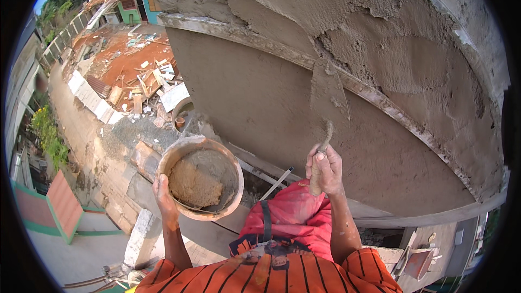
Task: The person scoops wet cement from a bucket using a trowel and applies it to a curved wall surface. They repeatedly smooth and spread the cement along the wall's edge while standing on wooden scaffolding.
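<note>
No package, label, sign or screen can be made out anywhere in this view from above. Nothing near the wall or on the ground below bears readable print or a display. The scattered pieces on the ground at upper left are too small to tell.

Bright daylight, strong fisheye edge distortion

Both forearms reach up and forward, the left hand (163,191) gripping at its fingertips, the right hand (324,167) fisted.
</note>
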`<state>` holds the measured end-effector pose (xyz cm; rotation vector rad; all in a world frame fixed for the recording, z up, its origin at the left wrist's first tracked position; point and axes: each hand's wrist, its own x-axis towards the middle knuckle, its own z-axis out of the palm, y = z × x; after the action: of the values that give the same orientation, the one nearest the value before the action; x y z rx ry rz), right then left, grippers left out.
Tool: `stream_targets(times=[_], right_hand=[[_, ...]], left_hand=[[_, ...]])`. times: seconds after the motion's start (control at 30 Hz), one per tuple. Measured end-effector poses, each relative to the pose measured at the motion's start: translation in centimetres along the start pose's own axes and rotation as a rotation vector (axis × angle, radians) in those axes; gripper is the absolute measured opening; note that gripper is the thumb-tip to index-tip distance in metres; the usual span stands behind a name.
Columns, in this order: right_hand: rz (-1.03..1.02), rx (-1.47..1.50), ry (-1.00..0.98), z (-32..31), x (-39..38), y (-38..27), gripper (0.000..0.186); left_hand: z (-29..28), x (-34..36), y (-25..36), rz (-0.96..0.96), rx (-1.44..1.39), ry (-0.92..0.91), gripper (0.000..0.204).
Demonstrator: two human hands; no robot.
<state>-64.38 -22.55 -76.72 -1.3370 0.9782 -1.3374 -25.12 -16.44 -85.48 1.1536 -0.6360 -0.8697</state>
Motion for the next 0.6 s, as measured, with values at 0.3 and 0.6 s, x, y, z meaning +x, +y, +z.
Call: stream_targets(times=[0.3,0.6], right_hand=[[-0.112,-0.168,-0.055,7.7,9.4,-4.9,0.028],[-0.143,0.161,0.097,0.8,4.4,0.0,0.024]], left_hand=[[0.8,0.2,1.2,-0.036,0.102,0.05,0.046],[0.5,0.5,0.7,0.001,0.108,0.01,0.049]])
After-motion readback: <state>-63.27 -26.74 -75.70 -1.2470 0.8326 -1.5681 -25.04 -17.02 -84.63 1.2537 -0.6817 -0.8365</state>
